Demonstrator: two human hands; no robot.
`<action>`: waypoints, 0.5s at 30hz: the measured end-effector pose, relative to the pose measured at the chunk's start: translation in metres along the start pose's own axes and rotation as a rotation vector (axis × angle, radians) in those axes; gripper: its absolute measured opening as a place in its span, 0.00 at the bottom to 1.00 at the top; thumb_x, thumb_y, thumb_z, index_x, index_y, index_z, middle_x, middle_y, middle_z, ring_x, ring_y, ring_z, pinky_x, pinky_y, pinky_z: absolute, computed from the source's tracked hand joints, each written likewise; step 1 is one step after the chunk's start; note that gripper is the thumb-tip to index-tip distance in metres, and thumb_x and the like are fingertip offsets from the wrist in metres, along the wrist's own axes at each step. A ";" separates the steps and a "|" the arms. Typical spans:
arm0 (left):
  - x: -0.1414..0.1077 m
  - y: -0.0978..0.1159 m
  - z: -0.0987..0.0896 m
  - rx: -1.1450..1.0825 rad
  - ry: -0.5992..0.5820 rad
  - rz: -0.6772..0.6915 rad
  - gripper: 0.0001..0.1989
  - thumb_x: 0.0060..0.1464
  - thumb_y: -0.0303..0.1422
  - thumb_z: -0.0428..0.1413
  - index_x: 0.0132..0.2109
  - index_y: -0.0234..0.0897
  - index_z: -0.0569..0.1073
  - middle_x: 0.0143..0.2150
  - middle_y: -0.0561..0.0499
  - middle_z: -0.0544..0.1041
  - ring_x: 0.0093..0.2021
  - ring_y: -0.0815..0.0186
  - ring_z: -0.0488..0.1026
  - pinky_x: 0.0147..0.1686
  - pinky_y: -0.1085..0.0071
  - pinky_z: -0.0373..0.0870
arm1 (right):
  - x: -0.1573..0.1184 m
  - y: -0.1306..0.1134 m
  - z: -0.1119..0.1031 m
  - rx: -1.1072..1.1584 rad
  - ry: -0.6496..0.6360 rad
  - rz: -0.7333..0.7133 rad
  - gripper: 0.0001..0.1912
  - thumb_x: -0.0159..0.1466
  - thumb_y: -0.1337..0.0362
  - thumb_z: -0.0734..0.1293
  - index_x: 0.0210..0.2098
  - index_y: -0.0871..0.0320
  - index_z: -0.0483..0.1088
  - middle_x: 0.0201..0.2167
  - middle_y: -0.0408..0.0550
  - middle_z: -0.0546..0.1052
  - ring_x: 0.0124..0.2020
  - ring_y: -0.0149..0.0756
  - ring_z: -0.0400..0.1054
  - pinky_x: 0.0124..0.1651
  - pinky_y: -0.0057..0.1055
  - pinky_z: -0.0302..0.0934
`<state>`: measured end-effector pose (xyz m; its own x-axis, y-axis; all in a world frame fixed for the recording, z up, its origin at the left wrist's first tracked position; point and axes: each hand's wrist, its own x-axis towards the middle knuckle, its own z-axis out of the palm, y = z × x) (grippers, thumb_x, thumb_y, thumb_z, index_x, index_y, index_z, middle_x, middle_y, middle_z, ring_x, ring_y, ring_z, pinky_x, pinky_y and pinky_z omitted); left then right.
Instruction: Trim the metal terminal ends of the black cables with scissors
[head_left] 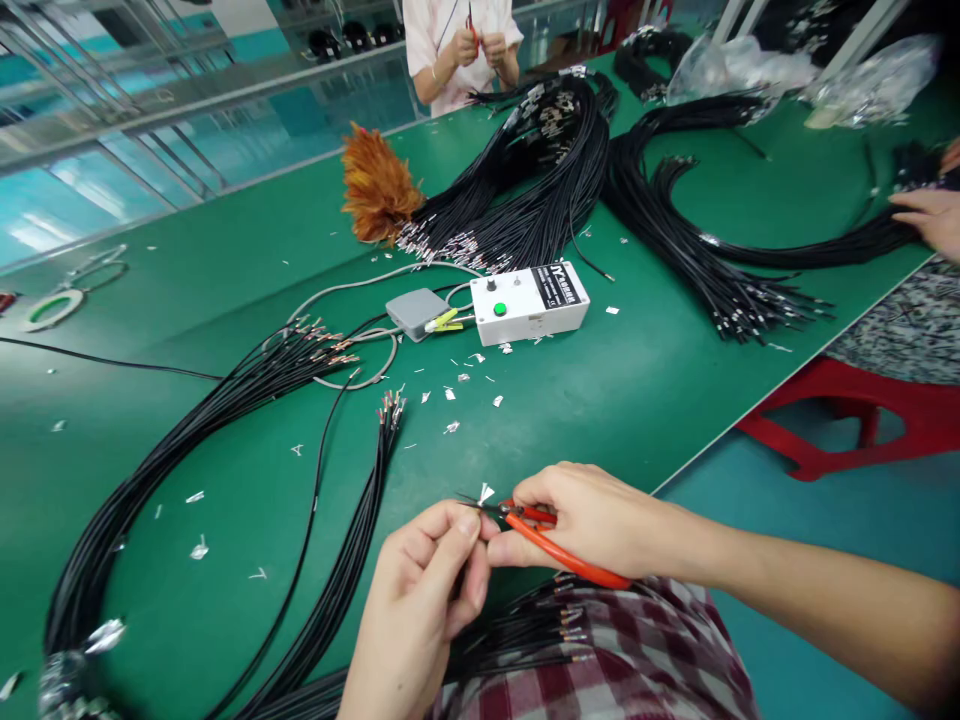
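In my left hand (431, 570) a cable end is pinched between thumb and forefinger, with a scrap of white wrapping sticking out above the fingertips. My right hand (592, 515) is closed around red-handled scissors (562, 560). Their dark blades reach the cable end right at my left fingertips. Below my hands, a bundle of black cables (517, 635) with stripped ends rests across a checkered cloth (630, 650) on my lap. A smaller group of black cables (352, 530) lies on the table to the left of my left hand, beside a larger bundle (161, 460) with bare copper ends.
A white control box (529, 305) with a green button stands mid-table, a grey pad (418, 312) beside it. Foil scraps lie scattered around. Behind are big cable bundles (540, 180) and an orange duster (377, 187). Co-workers' hands (480, 48) show across and at right; a red stool (840, 420) stands right.
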<state>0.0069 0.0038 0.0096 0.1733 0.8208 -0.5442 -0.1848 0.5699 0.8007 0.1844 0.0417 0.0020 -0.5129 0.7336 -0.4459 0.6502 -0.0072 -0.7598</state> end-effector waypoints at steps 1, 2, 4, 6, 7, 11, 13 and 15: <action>0.000 0.000 -0.002 -0.011 -0.016 -0.008 0.13 0.54 0.39 0.58 0.30 0.32 0.73 0.15 0.59 0.62 0.16 0.79 0.46 0.16 0.80 0.39 | 0.000 0.000 0.001 -0.005 0.004 0.001 0.28 0.55 0.37 0.63 0.20 0.56 0.58 0.18 0.36 0.56 0.22 0.28 0.46 0.23 0.25 0.43; 0.000 0.000 -0.003 -0.030 -0.031 -0.015 0.13 0.55 0.39 0.58 0.30 0.32 0.73 0.14 0.59 0.62 0.15 0.80 0.46 0.16 0.80 0.39 | 0.000 0.001 0.001 -0.010 0.002 0.003 0.28 0.55 0.37 0.62 0.19 0.56 0.59 0.18 0.36 0.56 0.22 0.28 0.46 0.23 0.25 0.43; -0.001 0.002 -0.008 -0.082 -0.057 -0.022 0.12 0.56 0.38 0.57 0.31 0.33 0.73 0.14 0.60 0.61 0.15 0.80 0.45 0.15 0.80 0.40 | 0.000 0.005 0.002 -0.028 0.001 0.020 0.29 0.55 0.36 0.62 0.19 0.56 0.59 0.17 0.36 0.56 0.22 0.28 0.45 0.23 0.25 0.43; -0.002 0.005 -0.012 -0.128 -0.079 -0.017 0.12 0.58 0.37 0.55 0.31 0.33 0.73 0.14 0.60 0.61 0.15 0.80 0.45 0.15 0.80 0.42 | -0.001 0.009 0.002 -0.045 0.010 0.041 0.29 0.54 0.37 0.63 0.18 0.56 0.57 0.17 0.36 0.55 0.21 0.28 0.45 0.23 0.26 0.43; -0.002 0.006 -0.013 -0.142 -0.090 -0.012 0.11 0.58 0.36 0.55 0.31 0.33 0.72 0.14 0.60 0.62 0.15 0.80 0.45 0.15 0.80 0.42 | -0.002 0.010 0.002 -0.042 0.011 0.046 0.29 0.54 0.37 0.63 0.18 0.57 0.57 0.17 0.36 0.55 0.21 0.28 0.45 0.22 0.25 0.43; 0.000 0.005 -0.015 -0.132 -0.111 -0.011 0.12 0.58 0.36 0.55 0.31 0.33 0.72 0.14 0.60 0.61 0.14 0.80 0.45 0.15 0.80 0.42 | -0.006 0.012 0.000 0.047 -0.008 0.041 0.27 0.54 0.40 0.65 0.19 0.57 0.56 0.19 0.36 0.54 0.22 0.28 0.44 0.22 0.25 0.42; 0.001 0.002 -0.013 -0.097 -0.092 -0.006 0.12 0.58 0.37 0.56 0.31 0.33 0.73 0.14 0.60 0.61 0.15 0.80 0.45 0.15 0.80 0.40 | -0.008 0.011 0.000 0.089 -0.031 0.028 0.27 0.55 0.41 0.65 0.19 0.57 0.55 0.20 0.36 0.53 0.22 0.27 0.44 0.22 0.25 0.42; 0.002 -0.001 -0.010 -0.054 -0.068 0.011 0.12 0.56 0.39 0.58 0.32 0.33 0.73 0.14 0.60 0.62 0.15 0.80 0.44 0.14 0.80 0.38 | -0.009 0.010 0.000 0.122 -0.064 0.003 0.26 0.55 0.43 0.66 0.19 0.57 0.54 0.20 0.36 0.53 0.22 0.27 0.44 0.22 0.25 0.42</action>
<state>-0.0022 0.0052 0.0056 0.2355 0.8237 -0.5157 -0.2389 0.5634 0.7909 0.1957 0.0355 -0.0020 -0.5485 0.6885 -0.4745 0.5809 -0.0944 -0.8085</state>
